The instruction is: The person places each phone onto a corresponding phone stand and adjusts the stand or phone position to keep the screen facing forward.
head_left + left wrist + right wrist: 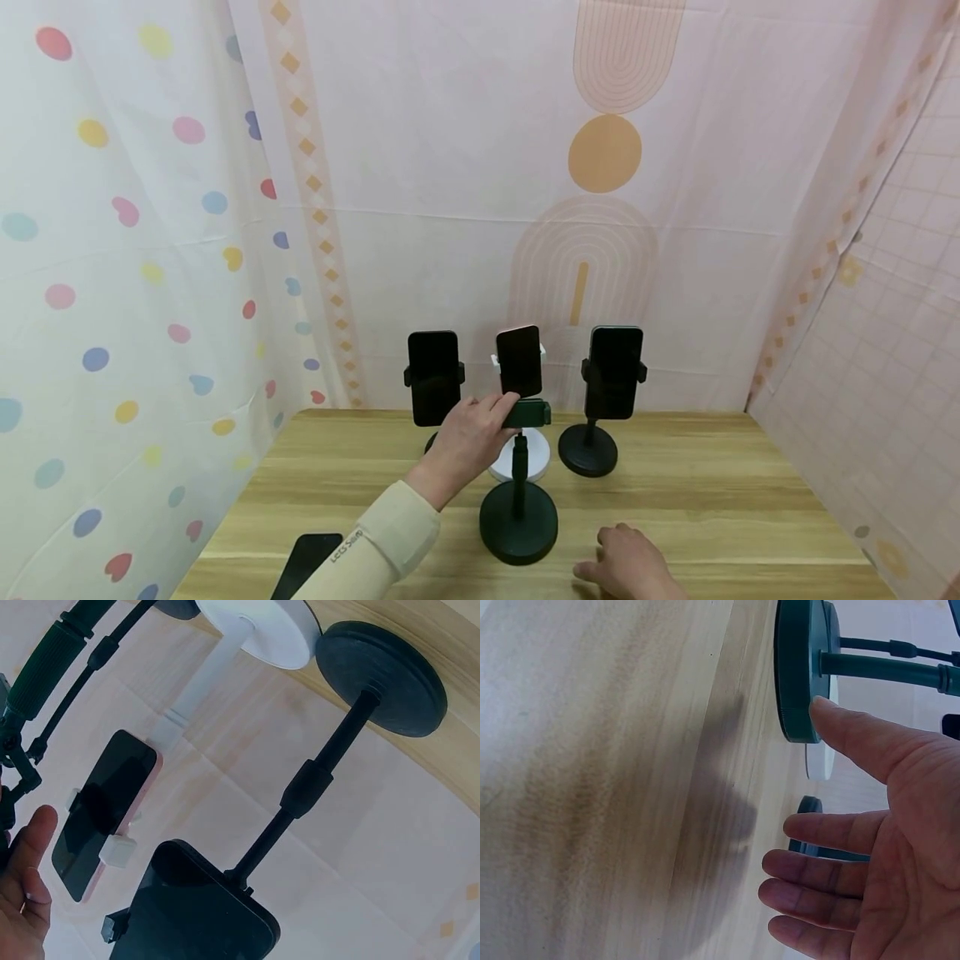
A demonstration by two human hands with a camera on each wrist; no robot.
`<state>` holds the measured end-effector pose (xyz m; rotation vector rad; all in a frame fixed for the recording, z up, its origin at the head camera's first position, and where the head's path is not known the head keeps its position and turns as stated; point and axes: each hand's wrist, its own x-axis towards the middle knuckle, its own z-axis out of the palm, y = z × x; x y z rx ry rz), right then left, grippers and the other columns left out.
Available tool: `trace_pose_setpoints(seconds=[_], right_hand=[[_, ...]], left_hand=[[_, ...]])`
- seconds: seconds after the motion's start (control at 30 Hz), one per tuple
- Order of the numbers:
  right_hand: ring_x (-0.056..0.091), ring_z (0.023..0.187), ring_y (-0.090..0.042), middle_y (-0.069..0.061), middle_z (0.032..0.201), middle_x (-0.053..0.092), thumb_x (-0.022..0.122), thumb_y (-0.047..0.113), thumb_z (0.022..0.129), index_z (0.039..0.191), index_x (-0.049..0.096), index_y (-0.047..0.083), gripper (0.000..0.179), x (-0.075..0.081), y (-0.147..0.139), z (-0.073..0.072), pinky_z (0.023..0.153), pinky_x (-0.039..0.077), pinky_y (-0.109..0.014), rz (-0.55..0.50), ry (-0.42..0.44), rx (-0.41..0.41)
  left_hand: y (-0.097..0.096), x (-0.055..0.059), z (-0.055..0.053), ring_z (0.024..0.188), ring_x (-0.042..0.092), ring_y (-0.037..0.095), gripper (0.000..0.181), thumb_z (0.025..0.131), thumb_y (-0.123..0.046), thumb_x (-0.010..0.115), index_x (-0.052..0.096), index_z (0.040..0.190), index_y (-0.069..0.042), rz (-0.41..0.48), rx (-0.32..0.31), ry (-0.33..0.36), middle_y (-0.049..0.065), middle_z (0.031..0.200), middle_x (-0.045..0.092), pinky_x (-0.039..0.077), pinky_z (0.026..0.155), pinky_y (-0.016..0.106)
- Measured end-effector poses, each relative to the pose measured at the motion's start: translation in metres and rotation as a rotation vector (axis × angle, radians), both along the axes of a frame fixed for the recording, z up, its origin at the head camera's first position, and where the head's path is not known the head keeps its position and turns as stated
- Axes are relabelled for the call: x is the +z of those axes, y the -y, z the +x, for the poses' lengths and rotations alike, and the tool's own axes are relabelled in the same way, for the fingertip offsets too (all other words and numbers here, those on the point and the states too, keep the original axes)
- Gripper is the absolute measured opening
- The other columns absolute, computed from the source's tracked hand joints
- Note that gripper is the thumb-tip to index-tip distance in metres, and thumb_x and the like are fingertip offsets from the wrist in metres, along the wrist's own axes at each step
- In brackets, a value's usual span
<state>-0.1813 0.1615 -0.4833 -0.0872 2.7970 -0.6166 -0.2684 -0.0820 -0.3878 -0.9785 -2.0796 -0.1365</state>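
Note:
A dark green phone stand [519, 523] with a round base stands upright near the table's middle. My left hand [471, 437] grips the left end of its clamp [531, 413], which carries no phone. In the left wrist view the stand's ribbed stem [51, 667] rises beside my thumb and finger [28, 847]. My right hand [626, 562] hovers low over the table to the right of the green base, holding nothing. Its fingers [817, 874] reach out fairly straight in the right wrist view, with the thumb overlapping the green base [799, 675].
Behind stand a black stand holding a phone [435, 379] on the left, a white stand [536, 457] with a phone [519, 360], and another black stand [588, 450] with a phone [613, 372]. A dark phone [307, 562] lies by my left forearm. Patterned curtains [420, 167] enclose the wooden table [697, 483].

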Motion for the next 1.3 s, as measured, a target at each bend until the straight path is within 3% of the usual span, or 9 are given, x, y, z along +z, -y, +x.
trace_pose_setpoints(seconds=[0.17, 0.33, 0.47, 0.6, 0.73, 0.87, 1.03, 1.3], right_hand=[[0.055, 0.078, -0.025, -0.007, 0.084, 0.060, 0.079, 0.040, 0.082, 0.094, 0.068, 0.001, 0.042, 0.001, 0.000, -0.001, 0.074, 0.050, -0.047, 0.000, 0.010, -0.010], [0.055, 0.079, -0.026, -0.008, 0.085, 0.060, 0.078, 0.041, 0.083, 0.095, 0.068, 0.001, 0.042, 0.001, 0.000, 0.000, 0.075, 0.050, -0.047, 0.000, 0.026, -0.023], [0.056, 0.078, -0.025, -0.008, 0.084, 0.060, 0.079, 0.040, 0.083, 0.093, 0.068, 0.001, 0.041, 0.000, 0.001, 0.001, 0.075, 0.051, -0.046, -0.013, 0.034, -0.026], [0.055, 0.077, -0.025, -0.007, 0.083, 0.059, 0.079, 0.039, 0.082, 0.092, 0.068, 0.001, 0.040, -0.001, 0.001, 0.001, 0.075, 0.051, -0.046, -0.022, 0.028, -0.023], [0.055, 0.077, -0.025, -0.007, 0.083, 0.059, 0.079, 0.039, 0.082, 0.092, 0.068, 0.001, 0.041, -0.002, 0.000, 0.000, 0.074, 0.050, -0.046, -0.023, 0.023, -0.026], [0.055, 0.077, -0.024, -0.007, 0.083, 0.059, 0.079, 0.040, 0.082, 0.092, 0.068, 0.002, 0.041, -0.002, -0.001, 0.000, 0.074, 0.050, -0.046, -0.025, 0.018, -0.026], [0.055, 0.076, -0.024, -0.007, 0.082, 0.059, 0.079, 0.039, 0.082, 0.092, 0.068, 0.002, 0.041, -0.002, -0.001, 0.000, 0.074, 0.050, -0.046, -0.027, 0.008, -0.019], [0.055, 0.076, -0.024, -0.007, 0.084, 0.059, 0.079, 0.039, 0.083, 0.094, 0.068, 0.002, 0.040, -0.002, -0.002, 0.002, 0.074, 0.050, -0.046, -0.035, 0.018, -0.020]], left_hand=[[-0.003, 0.003, 0.002, 0.075, 0.066, 0.012, 0.040, 0.083, -0.026, 0.082, 0.064, 0.114, -0.008, -0.032, 0.066, -0.063, 0.002, 0.094, 0.069, 0.043, 0.058, 0.026], [-0.009, 0.005, 0.003, 0.086, 0.065, 0.016, 0.054, 0.081, -0.044, 0.081, 0.064, 0.118, -0.009, -0.128, 0.183, -0.097, 0.003, 0.101, 0.067, 0.046, 0.063, 0.028], [-0.009, 0.004, 0.002, 0.086, 0.065, 0.014, 0.055, 0.083, -0.045, 0.080, 0.061, 0.123, -0.012, -0.180, 0.175, -0.072, 0.002, 0.100, 0.066, 0.046, 0.064, 0.026], [-0.008, 0.006, -0.001, 0.080, 0.066, 0.011, 0.044, 0.083, -0.033, 0.082, 0.061, 0.115, -0.012, -0.154, 0.088, -0.005, -0.001, 0.092, 0.064, 0.046, 0.063, 0.024], [-0.006, 0.011, -0.004, 0.077, 0.064, 0.013, 0.042, 0.082, -0.026, 0.084, 0.060, 0.113, -0.011, -0.103, -0.002, 0.134, 0.000, 0.090, 0.064, 0.050, 0.068, 0.026], [-0.005, 0.014, -0.006, 0.077, 0.064, 0.013, 0.039, 0.084, -0.022, 0.082, 0.061, 0.114, -0.010, -0.062, -0.047, 0.270, 0.000, 0.091, 0.066, 0.053, 0.070, 0.029], [-0.006, 0.019, -0.006, 0.073, 0.063, 0.011, 0.035, 0.085, -0.020, 0.081, 0.063, 0.113, -0.009, -0.034, -0.065, 0.365, 0.001, 0.092, 0.067, 0.053, 0.066, 0.025], [-0.009, 0.025, -0.006, 0.077, 0.065, 0.012, 0.032, 0.086, -0.019, 0.080, 0.064, 0.113, -0.010, -0.054, -0.031, 0.439, 0.001, 0.093, 0.067, 0.054, 0.068, 0.026]])
